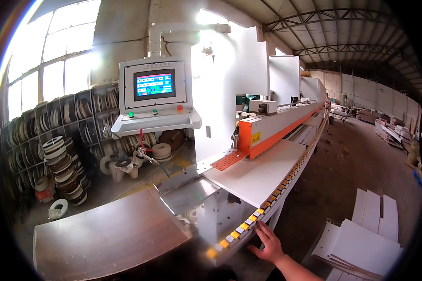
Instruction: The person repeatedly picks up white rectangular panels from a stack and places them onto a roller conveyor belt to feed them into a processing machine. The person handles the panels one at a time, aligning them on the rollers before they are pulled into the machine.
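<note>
Low in the frame, right of centre, the right hand (268, 244) lies with fingers spread, gripping nothing, against the edge-banding machine's conveyor track (267, 201) of yellow and grey pads. Above it, a white panel (262, 171) rests on the feed table beneath the orange pressure beam (272, 136). Stacked white boards (365, 243) cover the dirt floor at lower right. Upper left, the touchscreen control panel (154, 86) faces shelves of edge-band rolls (63, 168).

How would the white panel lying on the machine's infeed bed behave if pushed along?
The white panel looks flat and rigid, so it would probably slide as one piece. Its smooth face suggests little grip. The right hand is near the roller track.
</note>
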### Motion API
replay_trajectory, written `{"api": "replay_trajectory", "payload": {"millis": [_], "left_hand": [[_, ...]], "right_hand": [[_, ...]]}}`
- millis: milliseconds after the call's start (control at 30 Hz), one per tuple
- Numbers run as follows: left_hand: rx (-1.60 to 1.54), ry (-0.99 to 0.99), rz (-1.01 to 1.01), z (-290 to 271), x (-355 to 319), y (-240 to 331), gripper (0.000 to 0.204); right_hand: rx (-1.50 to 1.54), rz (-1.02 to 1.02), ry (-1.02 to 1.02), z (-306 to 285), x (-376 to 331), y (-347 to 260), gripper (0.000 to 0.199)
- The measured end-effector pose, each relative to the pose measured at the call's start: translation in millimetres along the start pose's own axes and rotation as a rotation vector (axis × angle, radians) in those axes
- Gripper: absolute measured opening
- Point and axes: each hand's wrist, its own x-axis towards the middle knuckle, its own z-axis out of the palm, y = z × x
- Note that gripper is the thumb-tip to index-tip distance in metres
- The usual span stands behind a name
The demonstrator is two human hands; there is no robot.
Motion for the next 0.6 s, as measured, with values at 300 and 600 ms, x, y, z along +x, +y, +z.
{"api": "replay_trajectory", "payload": {"millis": [300, 600], "left_hand": [[0.263, -0.051, 0.261, 20.9, -8.8, -38.0, 0.021], [0.528, -0.223, 0.268, 12.2, -28.9, -4.9, 0.024]], "right_hand": [[-0.020, 0.422, 0.129, -13.6, -96.7, 57.3, 0.029], [-0.042, 1.303, 0.405, -67.9, -300.0, 160.1, 0.033]]}}
